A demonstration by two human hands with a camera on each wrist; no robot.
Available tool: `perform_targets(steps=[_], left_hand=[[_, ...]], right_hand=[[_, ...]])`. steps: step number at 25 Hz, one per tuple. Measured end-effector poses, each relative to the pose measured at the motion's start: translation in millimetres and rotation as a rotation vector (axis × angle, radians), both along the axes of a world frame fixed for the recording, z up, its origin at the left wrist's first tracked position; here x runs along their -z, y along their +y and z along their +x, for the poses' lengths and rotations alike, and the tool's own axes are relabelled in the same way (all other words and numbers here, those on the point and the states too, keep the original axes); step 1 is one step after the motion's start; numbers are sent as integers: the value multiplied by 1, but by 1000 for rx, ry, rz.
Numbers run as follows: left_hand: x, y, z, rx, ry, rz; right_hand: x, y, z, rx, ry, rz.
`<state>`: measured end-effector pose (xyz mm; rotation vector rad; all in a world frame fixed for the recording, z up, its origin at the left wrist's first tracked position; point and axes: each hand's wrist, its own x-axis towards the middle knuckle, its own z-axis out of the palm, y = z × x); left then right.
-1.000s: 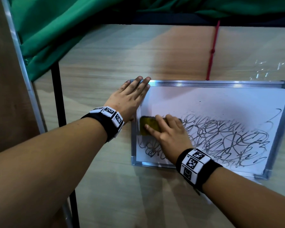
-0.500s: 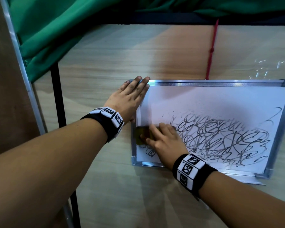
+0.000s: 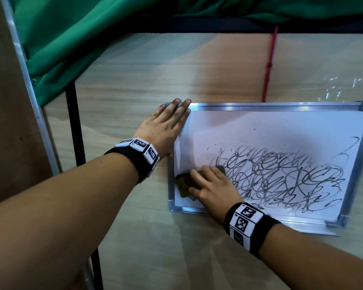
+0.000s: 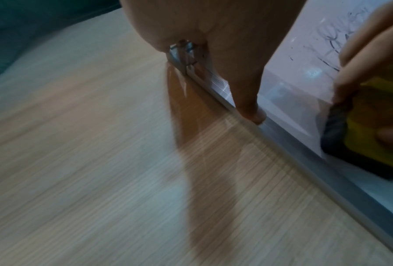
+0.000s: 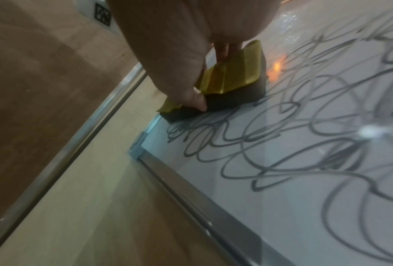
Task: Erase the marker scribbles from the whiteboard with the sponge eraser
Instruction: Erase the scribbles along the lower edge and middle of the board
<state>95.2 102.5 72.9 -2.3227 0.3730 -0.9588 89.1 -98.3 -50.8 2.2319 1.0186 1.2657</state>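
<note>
A metal-framed whiteboard (image 3: 281, 126) lies flat on the wooden table, its lower half covered in black marker scribbles (image 3: 285, 176). My right hand (image 3: 210, 185) grips a yellow-topped sponge eraser (image 3: 181, 183) with a dark underside and presses it on the board near its near-left corner. The right wrist view shows the thumb pinching the sponge eraser (image 5: 231, 79) at its side, scribbles (image 5: 304, 144) in front of it. My left hand (image 3: 168, 124) lies flat with straight fingers on the board's left frame edge (image 4: 213, 81), the sponge eraser (image 4: 373, 126) just beside it.
A green cloth (image 3: 82, 38) hangs at the back left over the table's end. A red cord (image 3: 269, 63) runs from the back edge to the board's top. A black table leg (image 3: 76, 130) and a metal rail (image 3: 29, 84) stand at the left.
My right hand has dragged the sponge down and toward the near-left corner of the board, wiping away scribbles along the left side. The left hand has stayed put on the frame.
</note>
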Motion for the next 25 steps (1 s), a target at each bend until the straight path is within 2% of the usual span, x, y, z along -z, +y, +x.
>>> perform_targets(steps=[5, 8, 10, 15, 20, 23, 25], left_hand=[[-1, -1, 0, 24, 6, -15], [-1, 0, -2, 8, -4, -12], [0, 0, -1, -10, 6, -6], [-1, -1, -1, 16, 9, -20], [0, 0, 0, 2, 2, -8], [1, 0, 0, 19, -2, -16], [0, 0, 1, 29, -2, -16]], right_hand=[[-35, -1, 2, 103, -62, 200], [-31, 6, 2, 37, -29, 98], [-32, -9, 2, 40, -4, 66], [-47, -22, 11, 82, -79, 307], [-35, -23, 10, 76, -48, 180], [-58, -36, 11, 106, -94, 402], [-63, -28, 12, 99, -84, 468]])
